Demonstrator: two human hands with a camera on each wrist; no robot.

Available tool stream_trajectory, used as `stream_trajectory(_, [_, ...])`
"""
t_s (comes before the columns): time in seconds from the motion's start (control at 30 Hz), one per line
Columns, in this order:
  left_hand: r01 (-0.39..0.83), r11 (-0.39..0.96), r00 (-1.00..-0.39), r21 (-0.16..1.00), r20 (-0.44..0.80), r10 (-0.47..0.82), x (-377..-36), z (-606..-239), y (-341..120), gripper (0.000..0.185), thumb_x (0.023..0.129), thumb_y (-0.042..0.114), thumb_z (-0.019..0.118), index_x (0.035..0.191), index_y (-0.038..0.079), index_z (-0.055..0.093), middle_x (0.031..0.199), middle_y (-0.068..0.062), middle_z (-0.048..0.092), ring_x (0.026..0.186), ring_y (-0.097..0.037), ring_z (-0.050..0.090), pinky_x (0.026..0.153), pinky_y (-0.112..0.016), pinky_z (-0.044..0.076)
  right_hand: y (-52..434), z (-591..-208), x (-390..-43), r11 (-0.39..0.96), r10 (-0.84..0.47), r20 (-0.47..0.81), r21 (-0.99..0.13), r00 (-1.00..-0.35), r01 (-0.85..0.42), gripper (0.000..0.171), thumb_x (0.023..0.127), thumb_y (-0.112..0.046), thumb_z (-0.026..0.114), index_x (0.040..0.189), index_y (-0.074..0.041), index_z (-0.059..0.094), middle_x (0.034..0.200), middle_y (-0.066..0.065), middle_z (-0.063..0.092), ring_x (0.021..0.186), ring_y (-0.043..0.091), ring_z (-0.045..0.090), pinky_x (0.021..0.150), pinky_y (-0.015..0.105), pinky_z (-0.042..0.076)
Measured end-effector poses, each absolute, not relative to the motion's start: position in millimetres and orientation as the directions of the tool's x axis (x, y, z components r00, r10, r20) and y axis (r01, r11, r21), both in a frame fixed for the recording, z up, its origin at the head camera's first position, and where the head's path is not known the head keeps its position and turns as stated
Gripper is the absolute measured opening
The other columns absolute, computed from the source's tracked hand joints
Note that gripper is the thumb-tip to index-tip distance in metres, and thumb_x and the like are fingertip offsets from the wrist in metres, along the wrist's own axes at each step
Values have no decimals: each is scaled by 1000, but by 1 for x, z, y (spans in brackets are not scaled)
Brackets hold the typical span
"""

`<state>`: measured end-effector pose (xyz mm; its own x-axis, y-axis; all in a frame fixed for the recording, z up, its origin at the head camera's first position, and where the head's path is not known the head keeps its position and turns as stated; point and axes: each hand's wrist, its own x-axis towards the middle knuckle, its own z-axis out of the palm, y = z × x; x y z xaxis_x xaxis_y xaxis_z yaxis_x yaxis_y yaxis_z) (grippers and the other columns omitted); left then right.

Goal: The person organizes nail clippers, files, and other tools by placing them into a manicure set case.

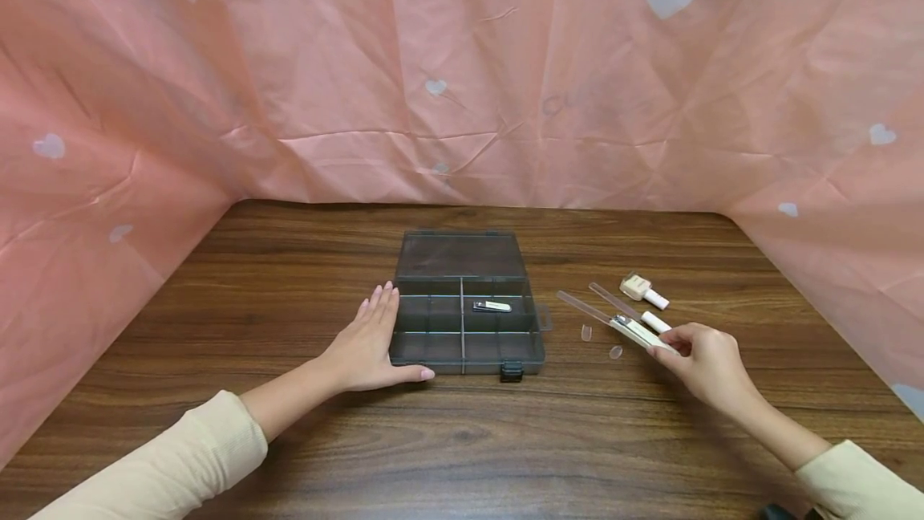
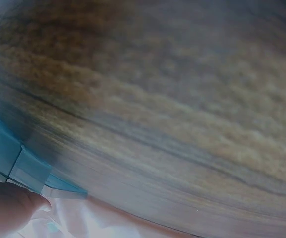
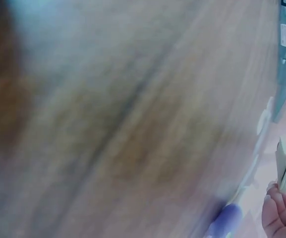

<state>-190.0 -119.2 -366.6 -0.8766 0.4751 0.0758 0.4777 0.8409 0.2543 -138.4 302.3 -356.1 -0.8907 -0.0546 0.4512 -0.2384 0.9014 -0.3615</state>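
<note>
Resting flat against the near-left corner of the grey compartment box [image 1: 465, 303], the left hand [image 1: 371, 343] has its fingers straight and together along the box's left wall, thumb laid along the front edge; it grips nothing. That box sits open on the desk [image 1: 289, 424], lid thrown back, with a metal nail clipper [image 1: 492, 306] in its right middle compartment. To the right of the box, the right hand [image 1: 703, 359] pinches the near end of a pale, flat, file-like tool [image 1: 638, 333] between thumb and fingertips, the fingers curled around it; the right wrist view confirms a thin pale strip held at the fingertips. The tool's long axis runs diagonally, its free end pointing up and left toward the box, so the box lies to the left of the gripping fingers, and the right hand is plainly the nearer one to the tool. Beside the tool, also right of the box, lie two clear strips [image 1: 581, 307], two small clear nail tips [image 1: 586, 332], a nail polish bottle [image 1: 642, 289] on its side and a small white piece [image 1: 655, 321]. Whether the held tool touches the desk cannot be told.
</note>
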Motion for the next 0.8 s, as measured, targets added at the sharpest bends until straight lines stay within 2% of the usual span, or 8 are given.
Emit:
stream_trajectory(0.37, [459, 860, -888, 224, 76, 454, -191, -367, -124, 122, 68, 74, 58, 144, -10, 14, 152, -27, 10, 143, -37, 8, 116, -48, 14, 288, -347, -147, 882, -78, 489, -372, -869, -289, 12, 67, -4, 78, 74, 1, 69, 64, 3, 62, 55, -10, 36, 47, 20, 34])
stream_trajectory(0.8, [446, 873, -895, 197, 73, 441, -193, -374, -128, 122, 68, 77, 55, 144, -10, 15, 152, -27, 11, 143, -37, 9, 116, -49, 14, 264, -342, -156, 821, -155, 496, -417, -855, -390, 11, 70, -2, 77, 78, 0, 70, 66, 0, 59, 57, -5, 38, 46, 17, 34])
